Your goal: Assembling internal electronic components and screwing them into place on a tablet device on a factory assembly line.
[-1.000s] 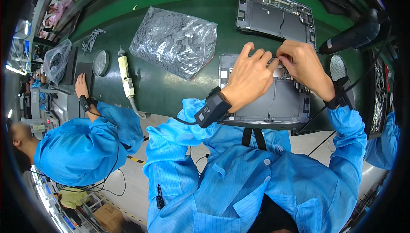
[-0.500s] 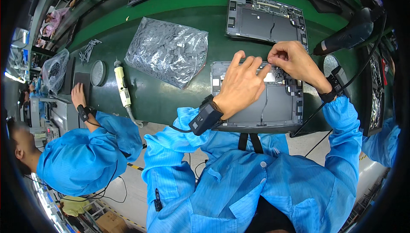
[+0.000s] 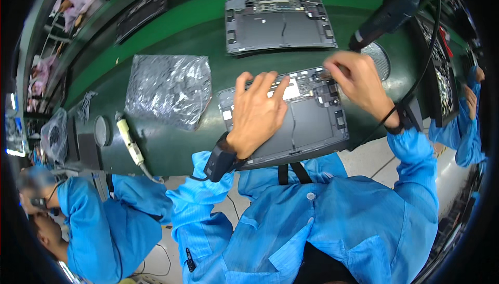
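Note:
An opened laptop base [image 3: 312,123], dark grey with bare boards along its far edge, lies on the bench in front of me. My left hand [image 3: 258,115] rests over its left part, palm down with the fingers spread and holding nothing. At the far right corner of that base is my right hand [image 3: 358,80], a little blurred. Its fingers are curled, with thumb and forefinger close together; whatever is between them is too small to make out. Beyond lies a second opened laptop base [image 3: 280,28].
A clear plastic bag of dark pieces [image 3: 169,89] lies left of my left hand, with an electric screwdriver [image 3: 130,141] beside it. A black handheld tool [image 3: 387,16] on a cable overhangs the far right, above a round mesh dish [image 3: 377,57]. A co-worker [image 3: 109,221] sits at left.
My hands have drawn apart: the right has moved from beside the left fingertips to the base's far right corner. The left stays spread over the base. The whole view has turned.

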`<state>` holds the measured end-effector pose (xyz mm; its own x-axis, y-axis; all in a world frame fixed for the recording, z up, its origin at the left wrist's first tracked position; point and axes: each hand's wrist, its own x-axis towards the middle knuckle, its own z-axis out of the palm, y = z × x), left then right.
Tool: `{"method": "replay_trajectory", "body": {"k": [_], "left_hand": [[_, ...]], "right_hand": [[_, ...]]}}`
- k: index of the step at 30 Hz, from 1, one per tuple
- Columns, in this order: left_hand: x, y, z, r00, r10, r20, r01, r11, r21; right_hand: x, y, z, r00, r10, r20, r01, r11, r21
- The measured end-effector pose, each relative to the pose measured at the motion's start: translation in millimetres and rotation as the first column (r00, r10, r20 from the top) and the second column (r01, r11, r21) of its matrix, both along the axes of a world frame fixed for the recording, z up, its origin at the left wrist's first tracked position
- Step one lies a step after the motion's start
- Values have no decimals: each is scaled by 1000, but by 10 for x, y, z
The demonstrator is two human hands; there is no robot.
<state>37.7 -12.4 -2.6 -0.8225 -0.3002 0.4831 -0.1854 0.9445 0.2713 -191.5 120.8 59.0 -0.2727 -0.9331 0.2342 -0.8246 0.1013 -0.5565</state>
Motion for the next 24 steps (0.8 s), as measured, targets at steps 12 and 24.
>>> {"method": "replay_trajectory", "body": {"k": [12, 24], "left_hand": [[-70, 18, 2, 1000, 19, 10, -19, 1000, 22], [-69, 25, 15, 1000, 31, -3, -31, 999, 27]], "right_hand": [[-149, 771, -119, 997, -72, 15, 73, 991, -111], [150, -393, -540, 890, 229, 394, -107, 946, -307]]}}
